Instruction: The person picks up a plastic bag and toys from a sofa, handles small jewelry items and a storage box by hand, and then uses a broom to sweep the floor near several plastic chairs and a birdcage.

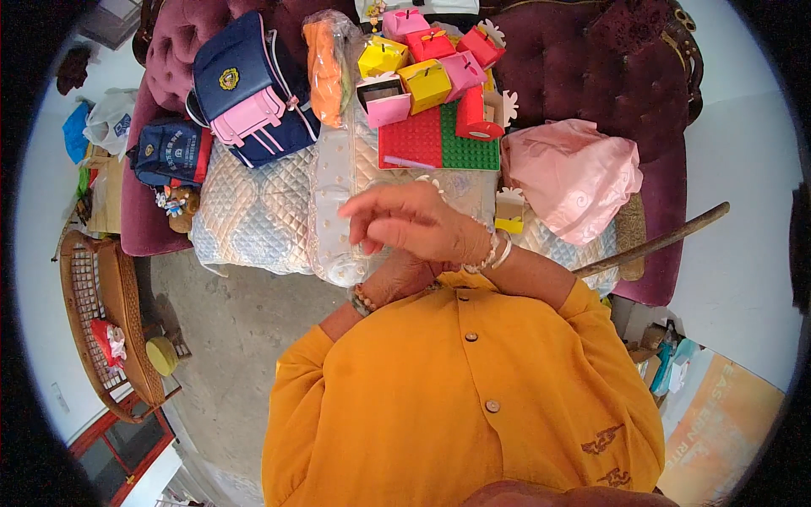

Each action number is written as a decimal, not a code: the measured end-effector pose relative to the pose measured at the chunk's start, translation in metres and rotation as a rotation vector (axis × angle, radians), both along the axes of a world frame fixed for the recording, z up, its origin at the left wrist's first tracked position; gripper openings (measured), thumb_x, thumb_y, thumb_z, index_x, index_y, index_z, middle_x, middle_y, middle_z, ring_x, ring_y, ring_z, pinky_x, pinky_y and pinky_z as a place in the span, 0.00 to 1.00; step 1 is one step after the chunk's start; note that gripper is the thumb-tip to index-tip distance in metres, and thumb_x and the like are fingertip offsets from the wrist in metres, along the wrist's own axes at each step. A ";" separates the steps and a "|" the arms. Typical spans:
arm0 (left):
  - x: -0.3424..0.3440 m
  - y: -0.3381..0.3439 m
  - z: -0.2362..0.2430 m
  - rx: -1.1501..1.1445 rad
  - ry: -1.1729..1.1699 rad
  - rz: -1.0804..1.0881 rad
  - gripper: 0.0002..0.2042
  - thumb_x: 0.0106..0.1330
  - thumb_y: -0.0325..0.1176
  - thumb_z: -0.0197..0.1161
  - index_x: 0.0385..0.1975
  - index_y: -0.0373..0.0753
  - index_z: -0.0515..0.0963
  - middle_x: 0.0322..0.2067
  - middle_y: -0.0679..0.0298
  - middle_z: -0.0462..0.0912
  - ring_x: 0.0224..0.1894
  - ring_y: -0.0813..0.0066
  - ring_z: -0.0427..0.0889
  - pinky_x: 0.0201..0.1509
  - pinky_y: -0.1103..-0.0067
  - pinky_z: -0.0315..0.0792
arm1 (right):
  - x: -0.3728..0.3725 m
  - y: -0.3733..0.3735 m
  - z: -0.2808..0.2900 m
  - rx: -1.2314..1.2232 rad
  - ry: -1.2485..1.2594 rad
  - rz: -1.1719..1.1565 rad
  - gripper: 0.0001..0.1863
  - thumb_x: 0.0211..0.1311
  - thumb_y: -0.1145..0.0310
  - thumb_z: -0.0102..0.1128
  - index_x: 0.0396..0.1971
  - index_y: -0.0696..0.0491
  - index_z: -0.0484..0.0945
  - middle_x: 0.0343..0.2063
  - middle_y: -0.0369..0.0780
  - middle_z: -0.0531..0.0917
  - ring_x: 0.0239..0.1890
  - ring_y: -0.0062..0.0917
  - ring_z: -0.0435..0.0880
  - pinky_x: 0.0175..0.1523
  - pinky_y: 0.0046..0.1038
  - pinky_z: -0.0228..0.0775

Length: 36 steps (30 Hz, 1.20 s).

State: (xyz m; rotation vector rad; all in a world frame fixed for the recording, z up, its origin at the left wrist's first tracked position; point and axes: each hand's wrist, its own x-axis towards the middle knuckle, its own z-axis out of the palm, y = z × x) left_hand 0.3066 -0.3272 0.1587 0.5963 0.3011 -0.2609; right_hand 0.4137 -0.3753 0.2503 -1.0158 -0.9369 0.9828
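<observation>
Crossing at the wrists, two hands meet: right hand (414, 226) fingers loosely curled, empty; left hand (404, 277) underneath, its fingers hidden. Beyond lie two backpacks (245, 89), two studded boards (439, 139), one pink cloth (574, 173).

Seeing even, bright daylight, soft shadows under me; strong fisheye bending at black rim; slight blur on moving hands.

Small gift boxes (427, 59), pink, yellow, red, piled at sofa back; clear plastic bag (325, 63) with orange contents left of them; orange sign (726, 431) lower right.
</observation>
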 end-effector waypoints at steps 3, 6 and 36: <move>-0.005 0.007 -0.002 0.100 -0.031 0.071 0.18 0.69 0.42 0.48 0.53 0.38 0.66 0.43 0.61 0.75 0.44 0.70 0.77 0.48 0.72 0.73 | -0.010 -0.001 0.012 0.026 -0.153 0.037 0.15 0.62 0.69 0.51 0.48 0.59 0.73 0.31 0.40 0.81 0.33 0.22 0.80 0.39 0.22 0.72; -0.003 0.012 0.018 0.032 -0.117 -0.011 0.19 0.68 0.43 0.51 0.51 0.37 0.67 0.43 0.63 0.75 0.43 0.72 0.77 0.48 0.75 0.73 | -0.021 -0.001 0.010 0.079 -0.206 0.061 0.16 0.60 0.69 0.53 0.47 0.58 0.73 0.28 0.41 0.81 0.31 0.25 0.81 0.37 0.25 0.72; 0.012 -0.003 0.017 0.186 -0.029 -0.281 0.19 0.66 0.38 0.58 0.53 0.37 0.69 0.49 0.63 0.75 0.49 0.71 0.75 0.53 0.74 0.70 | 0.031 0.011 -0.067 -0.361 -1.617 -0.346 0.08 0.47 0.70 0.55 0.30 0.53 0.73 0.24 0.39 0.77 0.28 0.30 0.78 0.39 0.35 0.63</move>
